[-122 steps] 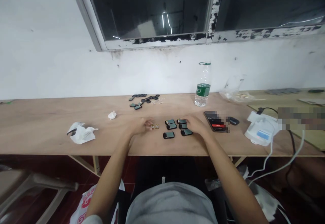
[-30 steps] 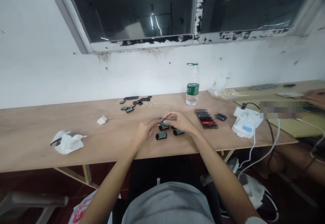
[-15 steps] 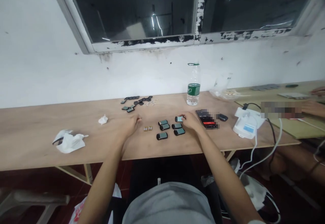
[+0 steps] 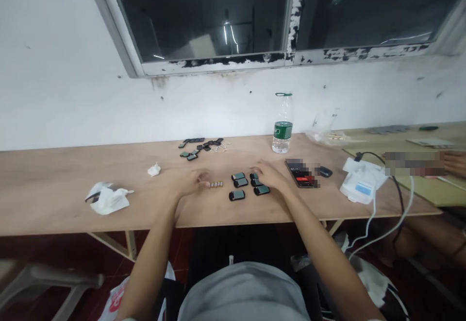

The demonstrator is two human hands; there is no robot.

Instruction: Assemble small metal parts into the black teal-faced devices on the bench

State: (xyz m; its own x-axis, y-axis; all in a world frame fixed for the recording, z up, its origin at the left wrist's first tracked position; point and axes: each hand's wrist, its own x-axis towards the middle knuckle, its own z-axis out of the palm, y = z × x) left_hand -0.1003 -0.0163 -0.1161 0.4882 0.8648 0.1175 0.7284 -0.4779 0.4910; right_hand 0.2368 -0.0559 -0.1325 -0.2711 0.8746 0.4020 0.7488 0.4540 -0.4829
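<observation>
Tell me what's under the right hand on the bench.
The right hand lies over the back right of the dark cases; one case's edge shows beside its fingers. What else it covers is hidden.

small gold parts, dark flat cases on table

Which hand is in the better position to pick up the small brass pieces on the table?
Probably the left hand: its fingertips are right beside the small brass pieces. The right hand rests over the dark cases, farther away.
</observation>
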